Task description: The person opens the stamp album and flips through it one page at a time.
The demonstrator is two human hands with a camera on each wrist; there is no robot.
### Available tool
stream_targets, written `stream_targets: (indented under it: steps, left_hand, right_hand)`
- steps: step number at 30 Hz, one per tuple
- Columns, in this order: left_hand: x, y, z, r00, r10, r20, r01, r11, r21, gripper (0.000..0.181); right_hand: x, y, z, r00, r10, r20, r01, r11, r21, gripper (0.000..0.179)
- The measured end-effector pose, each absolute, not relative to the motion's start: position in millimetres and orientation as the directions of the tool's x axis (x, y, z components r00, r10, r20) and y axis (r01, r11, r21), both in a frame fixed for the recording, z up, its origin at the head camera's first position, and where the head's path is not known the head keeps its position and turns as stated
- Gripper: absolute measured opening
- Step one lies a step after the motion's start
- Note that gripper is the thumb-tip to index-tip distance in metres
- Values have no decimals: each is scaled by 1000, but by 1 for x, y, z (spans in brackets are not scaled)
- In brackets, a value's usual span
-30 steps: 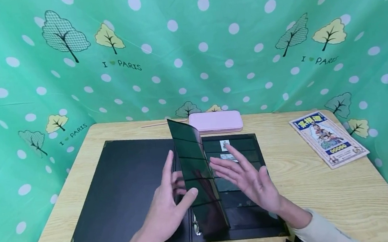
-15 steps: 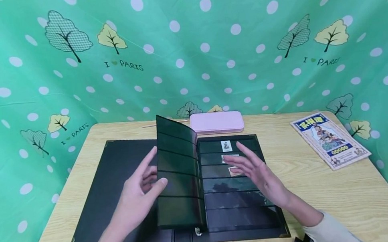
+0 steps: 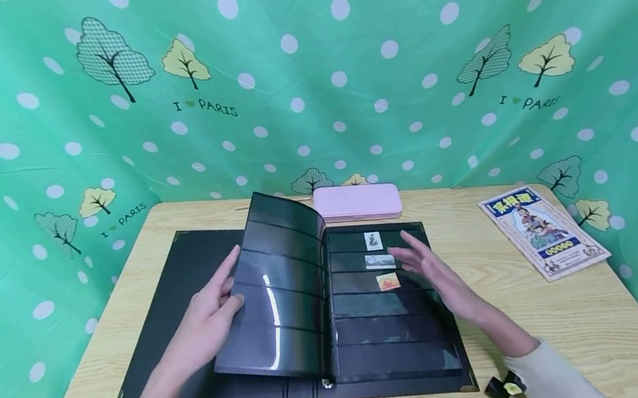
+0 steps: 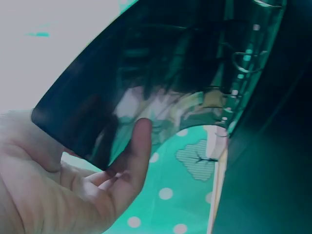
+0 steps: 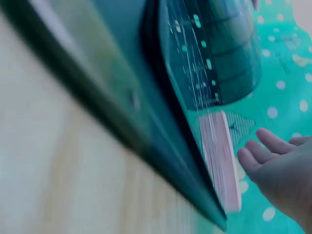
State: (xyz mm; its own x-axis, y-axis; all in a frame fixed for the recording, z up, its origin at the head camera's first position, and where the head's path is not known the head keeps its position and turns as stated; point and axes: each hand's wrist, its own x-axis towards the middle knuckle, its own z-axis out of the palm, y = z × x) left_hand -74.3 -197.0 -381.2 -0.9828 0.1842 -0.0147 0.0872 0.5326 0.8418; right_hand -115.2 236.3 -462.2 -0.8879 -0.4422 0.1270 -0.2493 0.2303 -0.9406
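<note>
A black stamp album (image 3: pixel 159 338) lies open on the table, with strip pockets on its ring-bound pages. My left hand (image 3: pixel 203 326) holds the outer edge of a raised album page (image 3: pixel 281 283) between thumb and fingers; the page bows over toward the left cover. In the left wrist view, the thumb of the left hand (image 4: pixel 97 190) lies across the dark page (image 4: pixel 97 102). My right hand (image 3: pixel 439 277) hovers with fingers extended above the right page (image 3: pixel 398 355). Near its fingertips are a portrait stamp (image 3: pixel 373 241), a bluish-grey stamp (image 3: pixel 380 262) and an orange stamp (image 3: pixel 388 282).
Behind the album sit a pink case (image 3: pixel 357 201) and a thin stick, partly hidden by the raised page. An illustrated booklet (image 3: pixel 544 231) lies at the right of the wooden table (image 3: pixel 517 307). A green dotted cloth (image 3: pixel 261 113) hangs around the back and sides.
The raised page has swung left with my left hand, from nearly upright to leaning over the left cover. My right hand has shifted right, and all three stamps now show.
</note>
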Motion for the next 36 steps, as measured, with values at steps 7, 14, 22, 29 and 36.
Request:
stream_targets:
  steps: [7, 14, 22, 29, 36]
  left_hand:
    - [-69, -191, -395, -996, 87, -16, 34, 540, 841, 74]
    - [-62, -191, -402, -997, 33, 68, 76, 498, 864, 65]
    - [-64, -189, -400, -986, 25, 166, 154, 522, 839, 71]
    - [-65, -189, -391, -967, 47, 249, 237, 510, 827, 66]
    - [-71, -178, -382, -955, 56, 292, 289, 418, 862, 62]
  right_hand:
    - [-125, 251, -471, -922, -388, -16, -153, 401, -903, 69]
    - [-131, 259, -482, -923, -385, -26, -258, 664, -702, 96]
    - [-135, 267, -490, -917, -398, -36, -306, 758, -575, 110]
    - [-135, 271, -492, -916, -398, -54, -299, 763, -573, 111]
    - [-135, 272, -492, -911, -408, -67, -301, 766, -568, 107]
